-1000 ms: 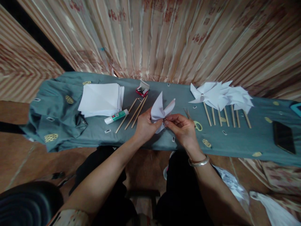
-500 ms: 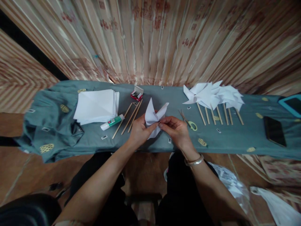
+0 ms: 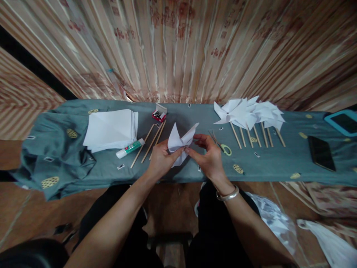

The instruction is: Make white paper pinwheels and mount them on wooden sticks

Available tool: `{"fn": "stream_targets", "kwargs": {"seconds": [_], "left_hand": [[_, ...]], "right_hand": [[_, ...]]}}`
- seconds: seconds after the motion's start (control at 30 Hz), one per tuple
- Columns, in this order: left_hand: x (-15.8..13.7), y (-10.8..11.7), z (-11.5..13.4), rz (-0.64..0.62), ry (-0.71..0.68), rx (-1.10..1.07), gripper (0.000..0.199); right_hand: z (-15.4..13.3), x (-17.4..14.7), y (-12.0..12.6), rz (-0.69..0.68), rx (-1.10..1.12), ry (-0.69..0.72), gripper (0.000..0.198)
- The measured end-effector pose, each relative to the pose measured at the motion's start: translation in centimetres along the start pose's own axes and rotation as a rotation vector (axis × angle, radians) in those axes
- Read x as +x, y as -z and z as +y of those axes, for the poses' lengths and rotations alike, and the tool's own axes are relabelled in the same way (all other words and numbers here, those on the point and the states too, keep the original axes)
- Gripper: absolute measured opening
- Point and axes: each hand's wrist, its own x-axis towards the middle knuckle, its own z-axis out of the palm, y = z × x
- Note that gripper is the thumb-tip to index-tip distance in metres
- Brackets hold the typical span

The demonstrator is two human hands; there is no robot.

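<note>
A white paper pinwheel (image 3: 175, 143) with its points folded up is held over the middle of the table. My left hand (image 3: 161, 156) is closed on it, the thumb pressed at its centre and the other fingers partly hidden behind the paper. My right hand (image 3: 208, 154) is at the pinwheel's right side. Its thumb tip touches the centre, while its other fingers are curled and apart from the thumb. Whatever small fastener sits at the centre is too small to make out. Several wooden sticks (image 3: 152, 143) lie just left of my hands.
On the left are stacked white paper (image 3: 108, 128), a glue stick (image 3: 130, 149) and an opened red small box (image 3: 158, 114). Scissors (image 3: 225, 149) lie right of my hand, before finished pinwheels (image 3: 237, 111) on sticks. A phone (image 3: 321, 153) and blue-framed device (image 3: 344, 123) are far right.
My right fingers have opened away from the pinch at the pinwheel's centre; the thumb stays there. My left hand still holds the paper. The view has shifted slightly.
</note>
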Motion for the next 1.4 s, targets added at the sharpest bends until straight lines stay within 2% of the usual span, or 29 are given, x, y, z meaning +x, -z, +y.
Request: {"fn": "stream_targets", "kwargs": {"seconds": [0.13,0.3,0.47,0.83,1.07,1.23,1.4], "left_hand": [[-0.1,0.1,0.0,-0.009,-0.023,0.0,0.025],[-0.4,0.1,-0.1,-0.014,-0.01,-0.009,0.026],[-0.5,0.1,-0.2,-0.021,0.006,-0.118,0.028],[-0.6,0.4,0.1,-0.013,0.086,-0.193,0.03],[-0.6,0.1,0.0,0.0,0.096,-0.255,0.031],[-0.5,0.0,-0.3,0.038,0.089,-0.219,0.028],[-0.5,-0.1,-0.8,0.039,0.078,-0.204,0.028]], "right_hand": [[0.6,0.3,-0.3,-0.012,0.104,0.037,0.073],[1.6,0.6,-0.6,-0.159,0.321,-0.035,0.087],[1.7,0.5,-0.6,-0.167,0.363,-0.101,0.1],[0.7,0.1,-1.0,-0.216,0.373,-0.137,0.098],[0.6,-0.2,-1.4,-0.157,0.34,-0.104,0.089],[0.5,-0.2,-1.4,-0.145,0.264,-0.088,0.085],[0.2,-0.3,-1.4,-0.116,0.279,-0.091,0.081]]}}
